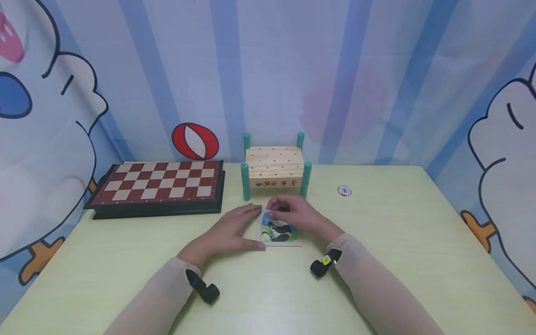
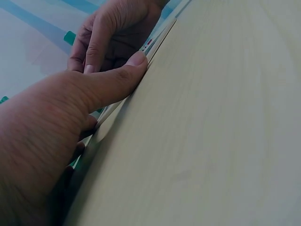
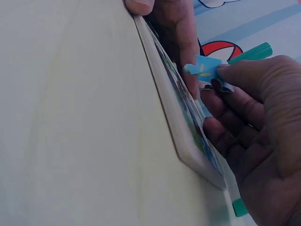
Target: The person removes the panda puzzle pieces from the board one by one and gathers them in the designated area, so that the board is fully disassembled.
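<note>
A small panda jigsaw puzzle in a pale tray lies flat on the table in front of the person. Along its left side rests the left hand, thumb at the near left corner and straight fingers by the far one. Over the far part of the puzzle, the right hand pinches a light blue jigsaw piece between thumb and fingers. In the right wrist view a dark and white bit shows just under that piece, close to the fingertips. The right hand hides the puzzle's far right part in the head view.
A red-and-white chessboard box sits at the back left. Behind the hands stands a wooden pegboard stand with green posts. A poker chip lies to the right. A printed cloth hangs behind the table.
</note>
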`<move>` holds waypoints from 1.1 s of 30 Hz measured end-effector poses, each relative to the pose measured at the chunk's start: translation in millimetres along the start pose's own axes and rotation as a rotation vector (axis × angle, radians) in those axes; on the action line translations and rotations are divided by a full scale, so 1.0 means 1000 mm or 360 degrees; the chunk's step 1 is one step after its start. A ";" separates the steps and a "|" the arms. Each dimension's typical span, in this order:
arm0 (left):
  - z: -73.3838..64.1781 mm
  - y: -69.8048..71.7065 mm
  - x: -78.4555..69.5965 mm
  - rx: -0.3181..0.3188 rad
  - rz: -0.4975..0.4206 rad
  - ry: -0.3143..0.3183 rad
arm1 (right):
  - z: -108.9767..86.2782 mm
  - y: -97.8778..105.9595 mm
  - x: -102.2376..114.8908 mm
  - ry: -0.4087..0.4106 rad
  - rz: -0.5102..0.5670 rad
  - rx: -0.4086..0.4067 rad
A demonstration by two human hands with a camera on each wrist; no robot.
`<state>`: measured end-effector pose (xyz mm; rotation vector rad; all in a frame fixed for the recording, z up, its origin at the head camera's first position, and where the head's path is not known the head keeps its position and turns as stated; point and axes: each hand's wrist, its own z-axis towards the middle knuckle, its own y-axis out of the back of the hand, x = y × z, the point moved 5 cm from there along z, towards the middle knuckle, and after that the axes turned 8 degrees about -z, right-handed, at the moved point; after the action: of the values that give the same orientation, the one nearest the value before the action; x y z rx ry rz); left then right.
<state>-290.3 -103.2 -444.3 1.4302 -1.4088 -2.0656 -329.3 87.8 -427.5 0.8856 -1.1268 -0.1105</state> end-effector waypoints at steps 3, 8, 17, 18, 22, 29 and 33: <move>-0.001 0.001 0.000 0.0000 -0.0010 -0.0004 | -0.001 0.007 -0.001 -0.0013 -0.0042 -0.0048; -0.002 0.001 0.003 0.0002 -0.0041 0.0016 | -0.007 0.022 -0.009 -0.0035 -0.0057 -0.0128; -0.002 0.002 0.004 -0.0007 -0.0060 0.0045 | -0.033 0.050 -0.038 -0.0149 -0.0086 -0.0160; -0.002 0.002 0.004 -0.0007 -0.0061 0.0048 | -0.036 0.054 -0.041 -0.0172 -0.0101 -0.0170; -0.001 0.001 0.004 -0.0002 -0.0064 0.0060 | -0.045 0.066 -0.055 -0.0258 -0.0142 -0.0203; 0.000 0.000 0.007 -0.0001 -0.0038 0.0077 | -0.047 0.067 -0.064 -0.0313 -0.0088 -0.0175; 0.000 0.000 0.008 -0.0005 -0.0030 0.0075 | -0.047 0.066 -0.061 -0.0290 -0.0146 -0.0165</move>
<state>-293.7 -108.2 -449.1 1.4869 -1.3780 -2.0307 -341.3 188.2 -435.6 0.8471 -1.2380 -0.3274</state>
